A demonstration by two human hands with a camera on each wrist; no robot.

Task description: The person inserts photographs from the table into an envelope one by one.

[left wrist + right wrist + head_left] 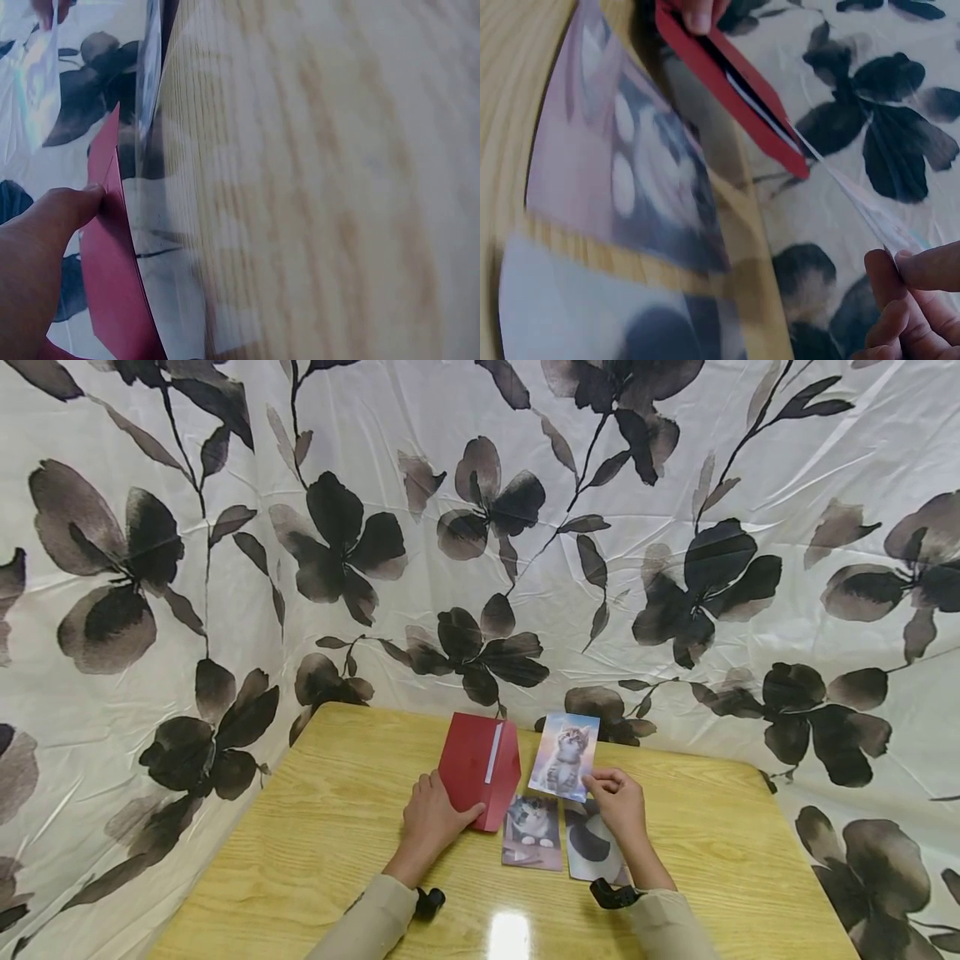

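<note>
Now, pinched in the right hand (618, 802): pastel kitten card (564, 756). Gripped in the left hand (435, 810): red envelope (467, 760) with white strip (494, 752). Nearer the body than the pinch, two prints (532, 843); left of the envelope grip, wooden table (322, 810) out to its edge.

The left hand (438, 810) grips, its thumb (472, 812) spread apart from its fingers (427, 782). To the right of those fingers, the right hand (618, 806) pinches with its fingertips (885, 274), others curled beside them. Beige sleeves (375, 917) cover both forearms behind.
</note>
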